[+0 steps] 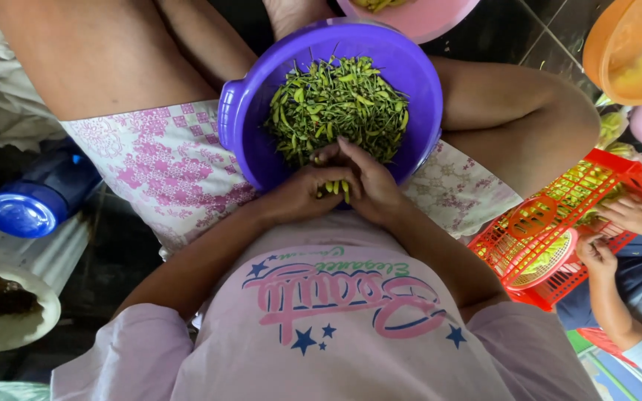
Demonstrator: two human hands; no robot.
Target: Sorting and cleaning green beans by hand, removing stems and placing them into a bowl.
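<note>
Head cam looks straight down: purple bowl sits in my lap, full of small green chillies. Both hands meet at the bowl's near rim. Left hand is curled shut around a small bunch of yellow-green chillies, tips poking out below the fingers. Right hand is pinched onto the same bunch from the other side, thumb and forefinger closed near the top ends; can't tell exactly which pod it has. Judgement: looks like stem-picking or sorting, w/ hands over the bowl so bits drop back in. To do it well: keep left grip loose enough not to crush the pods, pinch one pod at a time right at the stem, pull along the pod's axis, stay low over the rim. Nearby: red basket to the right w/ another person's hands in it, orange bowl beyond, blue bottle to the left.
</note>
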